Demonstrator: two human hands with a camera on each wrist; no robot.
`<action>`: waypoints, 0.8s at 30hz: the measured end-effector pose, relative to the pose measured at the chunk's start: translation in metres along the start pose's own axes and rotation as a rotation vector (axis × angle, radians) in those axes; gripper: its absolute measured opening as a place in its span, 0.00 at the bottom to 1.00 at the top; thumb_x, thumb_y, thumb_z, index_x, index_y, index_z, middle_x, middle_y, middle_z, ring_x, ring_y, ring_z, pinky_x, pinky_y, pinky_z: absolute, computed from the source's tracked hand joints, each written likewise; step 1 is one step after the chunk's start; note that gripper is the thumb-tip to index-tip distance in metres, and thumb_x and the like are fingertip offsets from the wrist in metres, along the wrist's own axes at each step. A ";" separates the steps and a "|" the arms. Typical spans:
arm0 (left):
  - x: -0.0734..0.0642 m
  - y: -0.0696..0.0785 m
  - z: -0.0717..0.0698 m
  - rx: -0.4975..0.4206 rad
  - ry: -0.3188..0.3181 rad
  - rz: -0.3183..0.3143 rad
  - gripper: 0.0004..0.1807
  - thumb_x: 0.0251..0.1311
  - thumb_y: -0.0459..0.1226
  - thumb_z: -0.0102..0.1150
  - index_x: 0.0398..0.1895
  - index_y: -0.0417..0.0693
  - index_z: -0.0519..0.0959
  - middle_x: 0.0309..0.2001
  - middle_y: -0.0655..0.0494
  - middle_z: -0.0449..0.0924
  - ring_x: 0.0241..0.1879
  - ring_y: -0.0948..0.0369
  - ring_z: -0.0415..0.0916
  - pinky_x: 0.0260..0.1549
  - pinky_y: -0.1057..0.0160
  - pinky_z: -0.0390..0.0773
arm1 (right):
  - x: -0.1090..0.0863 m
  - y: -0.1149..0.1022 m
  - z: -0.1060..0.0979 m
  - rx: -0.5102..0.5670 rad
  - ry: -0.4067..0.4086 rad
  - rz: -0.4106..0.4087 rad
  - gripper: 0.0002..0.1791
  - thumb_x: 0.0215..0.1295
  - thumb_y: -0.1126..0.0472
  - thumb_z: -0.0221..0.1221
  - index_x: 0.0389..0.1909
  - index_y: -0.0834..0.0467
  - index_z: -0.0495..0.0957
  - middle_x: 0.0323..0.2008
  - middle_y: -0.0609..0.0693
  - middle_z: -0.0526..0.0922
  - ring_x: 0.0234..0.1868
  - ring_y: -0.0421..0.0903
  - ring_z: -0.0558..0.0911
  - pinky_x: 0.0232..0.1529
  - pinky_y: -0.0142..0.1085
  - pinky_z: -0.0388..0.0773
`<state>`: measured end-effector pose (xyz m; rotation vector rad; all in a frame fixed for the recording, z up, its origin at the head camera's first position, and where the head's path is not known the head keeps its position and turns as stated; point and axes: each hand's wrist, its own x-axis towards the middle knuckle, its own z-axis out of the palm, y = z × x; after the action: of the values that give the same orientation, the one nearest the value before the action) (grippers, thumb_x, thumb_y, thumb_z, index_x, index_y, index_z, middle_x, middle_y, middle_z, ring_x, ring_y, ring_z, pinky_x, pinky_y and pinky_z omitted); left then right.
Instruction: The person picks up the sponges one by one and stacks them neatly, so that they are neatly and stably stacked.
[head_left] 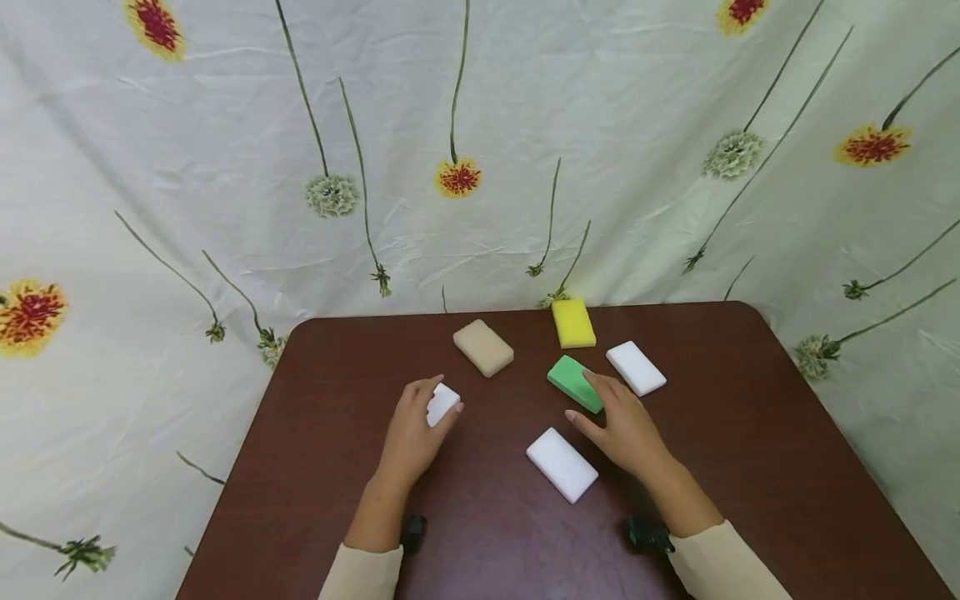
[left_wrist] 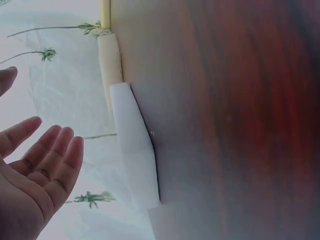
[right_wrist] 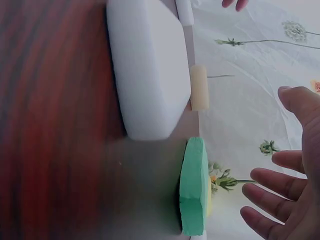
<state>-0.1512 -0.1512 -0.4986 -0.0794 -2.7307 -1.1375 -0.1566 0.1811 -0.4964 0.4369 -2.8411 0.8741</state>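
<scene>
My left hand (head_left: 408,433) hovers over a white sponge (head_left: 444,403), its thumb and fingers spread apart and partly hiding it. In the left wrist view that white sponge (left_wrist: 132,145) lies on the tabletop, apart from the fingers (left_wrist: 62,165). On the other side, my right hand (head_left: 628,433) is held above a green sponge (head_left: 572,380), with relaxed fingers and nothing in them. The right wrist view has the green sponge (right_wrist: 194,187) flat on the table, separate from the fingers (right_wrist: 272,200). A second white sponge (head_left: 562,465) lies left of the right hand, closer to me.
Toward the back of the dark brown table (head_left: 337,367) lie a beige sponge (head_left: 483,347) and a yellow sponge (head_left: 573,323). A third white sponge (head_left: 636,367) is beyond the right hand. A flower-patterned white cloth (head_left: 480,242) hangs behind the table's rear edge.
</scene>
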 end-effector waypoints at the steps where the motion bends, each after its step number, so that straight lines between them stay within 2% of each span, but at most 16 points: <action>1: -0.001 0.000 0.001 -0.005 -0.005 -0.005 0.34 0.64 0.50 0.66 0.71 0.50 0.71 0.63 0.46 0.72 0.58 0.51 0.75 0.52 0.49 0.78 | -0.001 -0.001 0.000 0.002 -0.008 0.004 0.42 0.66 0.41 0.65 0.75 0.56 0.64 0.68 0.60 0.72 0.68 0.62 0.73 0.65 0.61 0.70; 10: -0.008 0.008 0.008 -0.052 -0.048 -0.012 0.31 0.66 0.48 0.65 0.69 0.49 0.73 0.61 0.47 0.76 0.57 0.51 0.78 0.53 0.48 0.77 | -0.015 -0.004 0.006 0.019 -0.071 0.036 0.41 0.65 0.39 0.64 0.73 0.56 0.67 0.65 0.58 0.76 0.67 0.60 0.75 0.64 0.59 0.72; 17: -0.010 0.009 0.016 -0.123 -0.119 0.029 0.32 0.65 0.46 0.67 0.69 0.46 0.72 0.60 0.44 0.77 0.56 0.50 0.77 0.55 0.49 0.79 | -0.024 -0.002 0.011 0.019 -0.093 0.034 0.39 0.65 0.41 0.65 0.71 0.57 0.70 0.61 0.55 0.79 0.63 0.57 0.78 0.60 0.56 0.75; 24: -0.013 0.013 0.018 -0.154 -0.183 0.022 0.30 0.64 0.44 0.67 0.68 0.45 0.74 0.58 0.44 0.77 0.56 0.50 0.77 0.54 0.49 0.79 | -0.031 -0.003 0.013 0.012 -0.141 0.047 0.37 0.63 0.41 0.67 0.67 0.58 0.73 0.58 0.54 0.80 0.58 0.54 0.80 0.56 0.53 0.78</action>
<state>-0.1397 -0.1289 -0.5045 -0.2456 -2.7834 -1.3976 -0.1264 0.1789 -0.5117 0.4517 -2.9876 0.9026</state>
